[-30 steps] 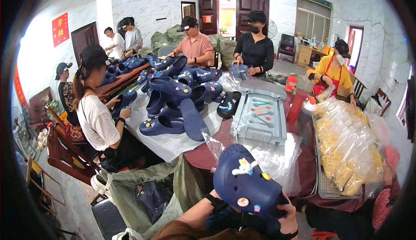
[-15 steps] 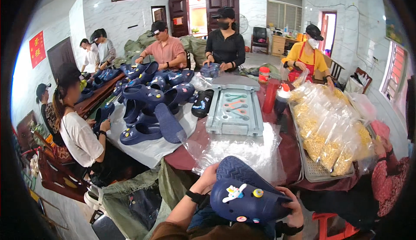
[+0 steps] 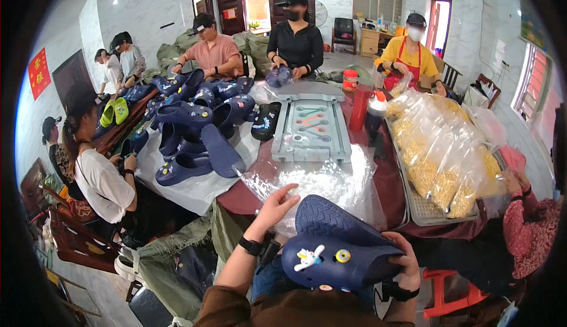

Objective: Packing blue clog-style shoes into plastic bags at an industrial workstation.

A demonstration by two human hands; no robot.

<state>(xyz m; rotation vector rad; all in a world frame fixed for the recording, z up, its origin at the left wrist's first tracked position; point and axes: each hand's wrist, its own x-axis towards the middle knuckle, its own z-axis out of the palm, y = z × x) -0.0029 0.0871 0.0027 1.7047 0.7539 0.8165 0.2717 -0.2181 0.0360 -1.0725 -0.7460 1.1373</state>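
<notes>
A pair of navy clogs (image 3: 336, 262) is in front of me, one with its tread facing up and the other showing colourful charms, one a white rabbit-like figure. My right hand (image 3: 407, 261) grips them at their right end, its thumb on top. My left hand (image 3: 276, 207) is off the clogs, fingers stretched out and apart, over the near edge of a stack of clear plastic bags (image 3: 319, 182). It holds nothing; whether the fingertips touch the plastic I cannot tell.
Beyond the bags lies a grey plastic case (image 3: 312, 127), with a black clog (image 3: 266, 121) beside it. Navy clogs (image 3: 188, 114) are heaped left. A red bottle (image 3: 359, 108) stands near a tray (image 3: 425, 213) of bagged yellow pieces. An open green sack (image 3: 162, 256) is lower left. Several people work around.
My left hand has let go of the clogs and moved forward to the plastic bags, its fingers opening. My right hand still holds the pair. The view has shifted slightly.
</notes>
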